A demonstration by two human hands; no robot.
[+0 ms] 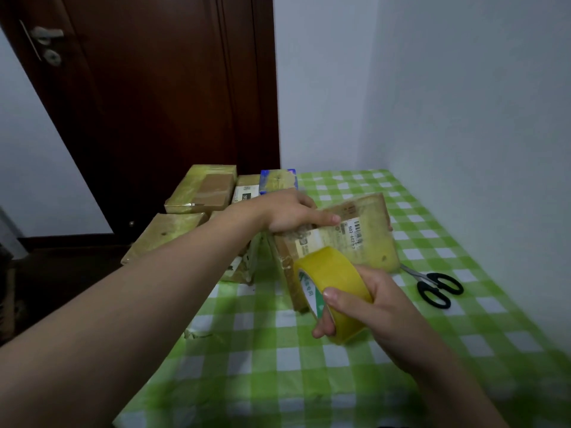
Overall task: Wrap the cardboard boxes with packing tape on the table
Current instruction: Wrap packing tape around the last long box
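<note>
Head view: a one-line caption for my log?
Left hand holds a tilted cardboard box while the right hand grips a yellow tape roll close to it; black scissors lie nearby.

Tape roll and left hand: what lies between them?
In the head view, the labelled cardboard box: the left hand grips its top edge; the tape roll, in the right hand, sits by its lower end.

A dark reddish-brown wooden door (148, 103) with a silver lever handle (46, 34) and a round lock (52, 56) beneath it fills the upper left, set between plain pale walls (479, 103). To its right the walls meet in a corner (370, 88) above the surface (355, 396), which is covered with a green-and-white checked cloth (262, 359). The floor (61, 273) at the left is dark, and the light is dim and even.
</note>
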